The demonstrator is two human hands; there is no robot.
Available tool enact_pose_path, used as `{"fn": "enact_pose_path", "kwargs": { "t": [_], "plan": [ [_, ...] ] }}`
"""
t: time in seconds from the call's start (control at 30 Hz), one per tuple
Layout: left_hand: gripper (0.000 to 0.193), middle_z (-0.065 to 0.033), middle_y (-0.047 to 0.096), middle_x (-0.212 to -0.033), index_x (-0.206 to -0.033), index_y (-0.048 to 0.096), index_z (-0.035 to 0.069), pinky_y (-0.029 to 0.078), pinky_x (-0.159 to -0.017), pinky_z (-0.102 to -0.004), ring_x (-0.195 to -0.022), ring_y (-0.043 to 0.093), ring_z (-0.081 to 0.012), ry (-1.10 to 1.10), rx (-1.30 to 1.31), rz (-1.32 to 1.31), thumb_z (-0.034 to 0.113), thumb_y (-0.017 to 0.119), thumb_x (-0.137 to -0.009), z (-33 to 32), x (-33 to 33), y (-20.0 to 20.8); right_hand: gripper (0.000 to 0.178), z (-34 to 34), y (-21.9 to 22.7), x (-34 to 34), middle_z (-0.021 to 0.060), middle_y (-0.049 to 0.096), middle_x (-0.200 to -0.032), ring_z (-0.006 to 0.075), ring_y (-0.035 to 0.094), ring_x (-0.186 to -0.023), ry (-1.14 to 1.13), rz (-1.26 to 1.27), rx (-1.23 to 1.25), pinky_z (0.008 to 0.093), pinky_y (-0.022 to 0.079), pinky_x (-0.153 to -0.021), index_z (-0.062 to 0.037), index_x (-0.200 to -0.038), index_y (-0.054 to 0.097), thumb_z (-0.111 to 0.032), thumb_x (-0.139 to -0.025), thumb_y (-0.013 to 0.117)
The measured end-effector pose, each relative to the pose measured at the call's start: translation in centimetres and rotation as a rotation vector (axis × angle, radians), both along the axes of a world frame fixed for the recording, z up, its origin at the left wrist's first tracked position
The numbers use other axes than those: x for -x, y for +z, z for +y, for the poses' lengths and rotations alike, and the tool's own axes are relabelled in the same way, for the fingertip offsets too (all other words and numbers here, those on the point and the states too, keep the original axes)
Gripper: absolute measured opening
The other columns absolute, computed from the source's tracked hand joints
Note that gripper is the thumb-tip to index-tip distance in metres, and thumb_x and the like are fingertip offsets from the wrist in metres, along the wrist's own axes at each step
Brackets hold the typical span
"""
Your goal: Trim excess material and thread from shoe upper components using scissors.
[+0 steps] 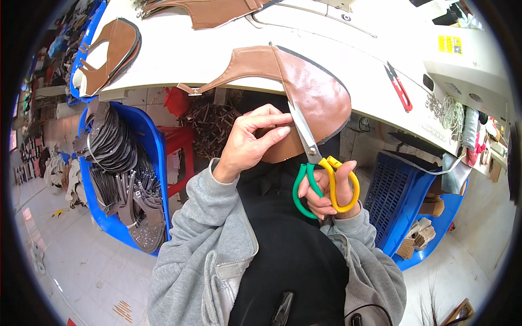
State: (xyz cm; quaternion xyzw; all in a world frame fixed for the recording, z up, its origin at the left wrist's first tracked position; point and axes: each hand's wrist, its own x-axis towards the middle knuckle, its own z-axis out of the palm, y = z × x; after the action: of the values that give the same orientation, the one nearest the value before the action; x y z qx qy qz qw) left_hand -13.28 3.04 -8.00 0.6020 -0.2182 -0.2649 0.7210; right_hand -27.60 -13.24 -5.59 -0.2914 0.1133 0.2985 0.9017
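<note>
A brown leather shoe upper (pixel 318 89) with a narrow buckled strap hangs over the near edge of the white table (pixel 206 54). My left hand (pixel 247 138) is closed in a pinch at the upper's inner edge; whether a thread is also between the fingertips is too small to tell. Scissors (pixel 310 152) with one green and one yellow handle are gripped in my right hand (pixel 321 201), fingers through the loops. Their blades point up and away along the leather, tips beside my left fingertips. The blades look nearly closed.
More brown uppers (pixel 118 51) lie at the table's left end and far side (pixel 215 13). Red-handled thread snips (pixel 401 89) rest right of centre, near a white machine (pixel 473 65). A blue bin (pixel 157 163) of dark pieces stands left, a blue crate (pixel 383 190) right.
</note>
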Motion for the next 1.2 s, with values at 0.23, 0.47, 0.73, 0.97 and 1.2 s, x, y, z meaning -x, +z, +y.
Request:
{"fn": "enact_pose_path", "kwargs": {
  "t": [0.23,0.47,0.73,0.97,1.2],
  "plan": [
    [0.021,-0.0006,0.054,-0.078,-0.099,0.065,0.000,0.037,-0.059,-0.0191,-0.068,0.048,-0.0060,0.026,-0.026,-0.067,0.001,0.062,-0.078,-0.2,-0.1,0.1,0.101,-0.5,0.3,0.7,-0.0036,0.036,-0.047,0.0031,0.034,-0.032,0.028,0.004,0.050,0.0188,0.039,-0.034,0.0063,-0.091,0.052,-0.083,-0.066,0.011],
    [0.020,-0.0010,0.055,-0.075,-0.098,0.065,0.001,0.037,-0.058,-0.0190,-0.065,0.048,-0.0064,0.035,-0.046,-0.121,0.002,0.062,-0.078,-0.4,-0.1,0.2,0.098,-1.0,0.6,1.1,-0.0039,0.036,-0.046,0.0025,0.034,-0.032,0.045,0.014,0.091,0.0178,0.038,-0.033,0.0066,-0.090,0.052,-0.081,-0.069,0.015],
    [0.020,-0.0011,0.056,-0.074,-0.098,0.065,0.001,0.037,-0.055,-0.0195,-0.063,0.048,-0.0062,0.050,-0.040,-0.156,0.002,0.062,-0.078,-0.5,0.0,0.1,0.095,-0.5,0.0,1.4,-0.0040,0.037,-0.046,0.0024,0.036,-0.031,-0.007,-0.002,-0.044,0.0176,0.038,-0.033,0.0076,-0.091,0.052,-0.079,-0.072,0.016],
    [0.021,-0.0009,0.056,-0.076,-0.099,0.065,0.001,0.037,-0.057,-0.0186,-0.066,0.049,-0.0056,0.037,-0.058,-0.104,0.002,0.062,-0.079,-0.5,0.1,0.3,0.097,-0.2,0.0,1.5,-0.0039,0.037,-0.046,0.0030,0.036,-0.030,-0.017,-0.008,-0.033,0.0178,0.039,-0.033,0.0086,-0.092,0.051,-0.079,-0.071,0.016],
    [0.021,-0.0011,0.056,-0.076,-0.099,0.065,0.000,0.038,-0.058,-0.0189,-0.067,0.049,-0.0060,0.040,-0.030,-0.097,0.003,0.062,-0.079,-0.5,0.1,0.3,0.097,-0.4,-0.1,1.9,-0.0035,0.038,-0.046,0.0030,0.037,-0.031,-0.029,-0.001,-0.115,0.0179,0.039,-0.033,0.0089,-0.093,0.051,-0.079,-0.070,0.017]
  ]
}}
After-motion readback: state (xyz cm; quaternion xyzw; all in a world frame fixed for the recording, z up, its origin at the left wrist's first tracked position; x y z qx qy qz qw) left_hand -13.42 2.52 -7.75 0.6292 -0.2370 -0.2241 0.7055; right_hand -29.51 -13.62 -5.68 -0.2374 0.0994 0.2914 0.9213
